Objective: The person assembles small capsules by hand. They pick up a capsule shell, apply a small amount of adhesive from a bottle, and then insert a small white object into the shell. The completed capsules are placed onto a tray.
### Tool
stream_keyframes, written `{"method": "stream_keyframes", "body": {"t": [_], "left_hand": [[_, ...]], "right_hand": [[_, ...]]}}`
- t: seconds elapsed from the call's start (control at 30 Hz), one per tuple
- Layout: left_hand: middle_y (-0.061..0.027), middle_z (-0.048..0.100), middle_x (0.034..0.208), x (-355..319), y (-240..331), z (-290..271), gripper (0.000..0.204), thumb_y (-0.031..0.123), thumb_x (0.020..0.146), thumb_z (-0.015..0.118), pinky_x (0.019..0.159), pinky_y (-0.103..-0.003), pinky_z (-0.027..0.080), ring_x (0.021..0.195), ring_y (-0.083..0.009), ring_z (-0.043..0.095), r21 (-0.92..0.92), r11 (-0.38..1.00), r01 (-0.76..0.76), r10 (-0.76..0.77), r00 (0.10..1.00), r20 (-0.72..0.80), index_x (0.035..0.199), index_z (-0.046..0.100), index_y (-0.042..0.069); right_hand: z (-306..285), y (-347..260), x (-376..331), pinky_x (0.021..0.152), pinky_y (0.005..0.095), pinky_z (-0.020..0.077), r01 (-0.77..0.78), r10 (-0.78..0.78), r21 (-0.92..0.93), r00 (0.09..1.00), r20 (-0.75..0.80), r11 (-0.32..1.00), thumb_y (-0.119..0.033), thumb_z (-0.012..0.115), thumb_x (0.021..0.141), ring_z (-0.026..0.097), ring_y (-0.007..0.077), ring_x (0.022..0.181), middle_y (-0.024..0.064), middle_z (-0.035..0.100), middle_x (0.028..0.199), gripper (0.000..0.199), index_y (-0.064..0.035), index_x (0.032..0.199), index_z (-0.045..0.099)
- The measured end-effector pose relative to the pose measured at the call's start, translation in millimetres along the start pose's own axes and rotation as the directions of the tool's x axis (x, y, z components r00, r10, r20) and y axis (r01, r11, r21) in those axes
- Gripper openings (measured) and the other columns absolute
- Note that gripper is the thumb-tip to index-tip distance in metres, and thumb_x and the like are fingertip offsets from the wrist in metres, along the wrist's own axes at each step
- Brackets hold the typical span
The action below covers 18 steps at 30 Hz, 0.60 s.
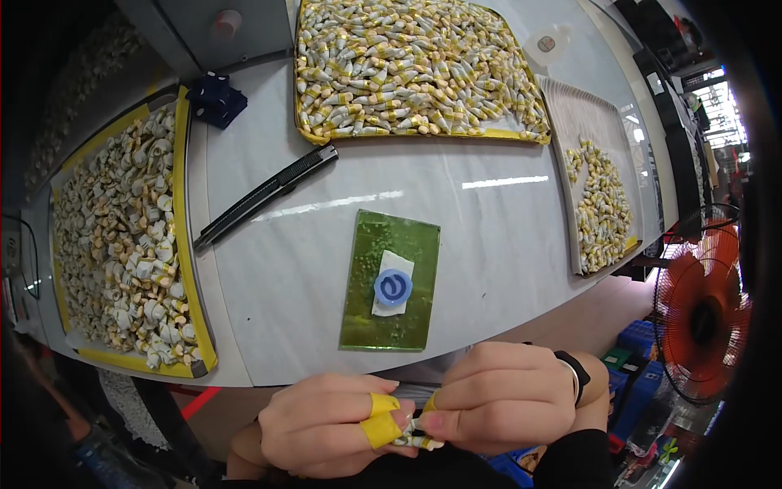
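Observation:
At the table's near edge, my left hand (330,424) and my right hand (509,399) meet over a small white, tapered piece (419,442). Both are closed, with thumbs and fingertips pinching it. Yellow tape wraps some fingertips of the left hand, and a bit of yellow shows at the right index finger. My fingers partly hide the piece, so its exact kind is unclear. Just beyond the hands lies a green glassy plate (362,318). On it, a round blue cap-like dish (393,288) rests on a white paper pad (399,259).
A yellow-edged tray (199,326) of loose white curled pieces lies left. At the back, a large tray (505,134) holds many yellow-banded pieces; a pale tray (582,106) at right holds more. A long black tool (269,196) and dark blue cloth (216,99) lie between. An orange fan (702,314) stands right.

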<state>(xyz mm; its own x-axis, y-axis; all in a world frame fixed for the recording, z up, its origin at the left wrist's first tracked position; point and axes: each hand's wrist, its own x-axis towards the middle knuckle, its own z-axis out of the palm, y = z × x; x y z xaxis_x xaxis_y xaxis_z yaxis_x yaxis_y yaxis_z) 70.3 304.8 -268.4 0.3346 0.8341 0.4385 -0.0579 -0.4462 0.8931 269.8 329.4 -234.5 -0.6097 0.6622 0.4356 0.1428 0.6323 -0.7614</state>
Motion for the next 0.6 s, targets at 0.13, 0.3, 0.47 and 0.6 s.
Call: {"method": "stream_keyframes", "body": {"t": [0.13,0.3,0.47,0.6], "left_hand": [[-0.0100,0.066,0.083,0.2,-0.3,1.4,0.034,0.008,0.060,0.083,0.065,-0.029,0.057,0.070,-0.0225,0.065,-0.008,1.000,-0.015,0.015,1.000,-0.001,0.088,0.064,0.001],[-0.0101,0.066,0.084,0.6,-1.0,2.4,0.035,0.008,0.060,0.083,0.066,-0.029,0.057,0.072,-0.0228,0.065,-0.001,1.000,-0.025,0.025,1.000,0.007,0.088,0.064,0.001],[-0.0094,0.066,0.084,-3.8,1.1,3.8,0.034,0.009,0.061,0.082,0.066,-0.029,0.057,0.073,-0.0226,0.065,0.035,0.999,-0.003,0.003,1.000,0.008,0.088,0.064,0.001],[-0.0083,0.066,0.085,2.7,0.4,0.9,0.035,0.012,0.061,0.083,0.064,-0.031,0.056,0.073,-0.0219,0.065,0.086,0.994,0.063,-0.071,0.993,0.091,0.088,0.063,0.002]], "right_hand": [[0.0,-2.5,-0.6,0.047,0.0249,0.0468,-0.026,0.026,0.025,1.000,-0.012,0.999,0.004,0.073,0.069,0.057,0.0184,0.056,0.0085,0.061,0.069,0.013,0.0007,0.071,0.060],[0.0,-2.9,-2.4,0.046,0.0250,0.0467,-0.029,0.030,0.009,0.999,-0.035,1.000,0.004,0.073,0.068,0.057,0.0188,0.055,0.0086,0.061,0.069,0.015,0.0002,0.070,0.059],[-0.9,-4.2,-2.4,0.048,0.0252,0.0476,-0.027,0.027,0.007,0.999,-0.036,1.000,0.004,0.073,0.067,0.058,0.0189,0.057,0.0085,0.061,0.070,0.013,0.0005,0.073,0.061],[-3.8,-8.7,-4.8,0.049,0.0257,0.0483,-0.121,0.120,-0.014,0.992,-0.029,0.993,0.003,0.073,0.066,0.059,0.0187,0.058,0.0078,0.063,0.072,0.017,0.0003,0.080,0.064]]}}
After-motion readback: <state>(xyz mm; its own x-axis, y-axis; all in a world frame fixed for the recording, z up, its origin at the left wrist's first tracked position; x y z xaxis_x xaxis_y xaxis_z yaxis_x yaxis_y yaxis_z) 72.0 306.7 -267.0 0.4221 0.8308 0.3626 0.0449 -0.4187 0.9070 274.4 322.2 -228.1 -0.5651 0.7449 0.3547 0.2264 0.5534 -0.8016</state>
